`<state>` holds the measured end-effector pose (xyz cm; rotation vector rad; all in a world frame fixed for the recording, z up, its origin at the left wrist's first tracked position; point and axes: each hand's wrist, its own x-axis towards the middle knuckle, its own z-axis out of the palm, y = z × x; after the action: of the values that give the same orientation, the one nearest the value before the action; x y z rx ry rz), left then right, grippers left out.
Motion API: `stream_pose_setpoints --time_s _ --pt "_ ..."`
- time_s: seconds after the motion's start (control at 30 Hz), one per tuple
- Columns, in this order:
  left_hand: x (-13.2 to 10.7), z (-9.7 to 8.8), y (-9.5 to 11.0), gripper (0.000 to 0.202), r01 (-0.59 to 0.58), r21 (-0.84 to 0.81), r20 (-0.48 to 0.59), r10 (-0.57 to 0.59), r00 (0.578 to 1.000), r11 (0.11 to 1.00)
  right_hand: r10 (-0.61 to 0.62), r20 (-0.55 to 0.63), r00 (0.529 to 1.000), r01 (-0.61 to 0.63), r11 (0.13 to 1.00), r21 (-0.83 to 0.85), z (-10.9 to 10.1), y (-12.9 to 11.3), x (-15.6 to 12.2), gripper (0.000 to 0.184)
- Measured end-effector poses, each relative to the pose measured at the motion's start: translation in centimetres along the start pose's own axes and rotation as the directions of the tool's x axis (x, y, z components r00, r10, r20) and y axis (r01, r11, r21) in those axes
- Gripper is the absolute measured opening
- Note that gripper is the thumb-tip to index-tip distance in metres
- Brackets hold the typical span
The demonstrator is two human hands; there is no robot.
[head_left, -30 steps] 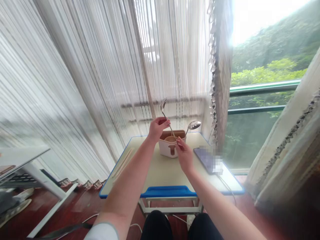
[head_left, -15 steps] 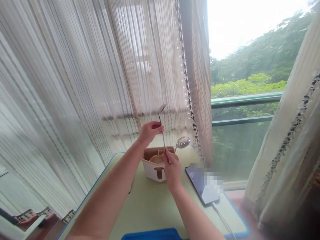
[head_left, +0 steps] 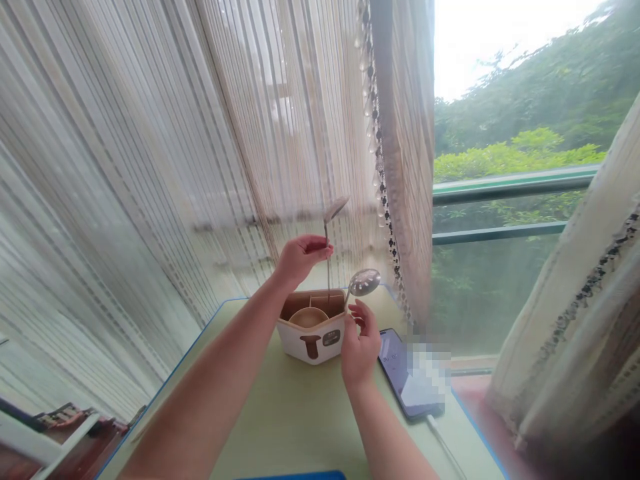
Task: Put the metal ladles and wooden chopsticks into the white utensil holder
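Observation:
My left hand (head_left: 300,257) pinches the handle of a metal spoon (head_left: 334,209), holding it upright with its lower end inside the white cutlery holder (head_left: 311,337). A second spoon (head_left: 364,283) stands in the holder's right side, bowl up. My right hand (head_left: 359,343) hovers just right of the holder, below that second spoon, fingers loosely apart and holding nothing. The holder has brown inner compartments and a mushroom picture on its front.
The holder stands on a pale green table with a blue edge (head_left: 220,308). A phone (head_left: 406,373) with a cable lies at the right. Sheer string curtains (head_left: 200,147) hang close behind, and a window with railing (head_left: 505,183) is at the right.
The spoon in my left hand has gone from tilted to upright and lowered into the holder. My right hand has let go of its lower end and drawn back to the right.

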<state>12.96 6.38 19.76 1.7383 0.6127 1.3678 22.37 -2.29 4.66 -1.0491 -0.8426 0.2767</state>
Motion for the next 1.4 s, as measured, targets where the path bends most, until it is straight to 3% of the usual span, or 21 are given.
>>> stream_pose_setpoints --time_s 0.1,0.23,0.47,0.63,0.9,1.13,1.4 --pt "-0.3 0.4 -0.5 0.036 0.029 0.006 0.032 -0.029 0.999 1.000 -0.005 -0.061 0.998 0.007 1.000 0.023 0.2 1.2 0.5 0.020" --pt "-1.2 0.6 -1.5 0.034 0.057 0.054 0.105 -0.062 0.993 0.997 -0.082 -0.035 0.996 0.081 0.997 -0.012 0.3 2.8 1.3 0.018" --pt "-2.3 0.4 -3.1 0.033 0.118 0.088 0.136 -0.129 0.982 0.989 -0.057 0.018 0.998 0.057 0.998 0.038 0.4 3.5 1.5 0.022" --pt "-3.4 0.5 -4.2 0.033 0.135 0.144 0.165 -0.158 0.974 0.980 0.108 -0.050 0.993 -0.096 0.975 0.203 0.5 4.0 1.8 0.016" --pt "-4.8 0.0 -5.2 0.030 0.133 0.335 0.238 -0.221 0.946 0.933 0.350 -0.141 0.926 -0.248 0.846 0.472 -0.1 5.0 3.4 0.011" --pt "-5.0 0.8 -4.8 0.025 0.087 0.362 0.298 -0.203 0.933 0.928 0.396 -0.144 0.907 -0.287 0.831 0.476 -0.2 4.5 3.5 0.008" --pt "-5.7 1.3 -6.3 0.022 0.088 0.414 0.290 -0.223 0.931 0.906 0.390 -0.170 0.905 -0.295 0.863 0.410 -0.6 4.3 3.5 0.011"
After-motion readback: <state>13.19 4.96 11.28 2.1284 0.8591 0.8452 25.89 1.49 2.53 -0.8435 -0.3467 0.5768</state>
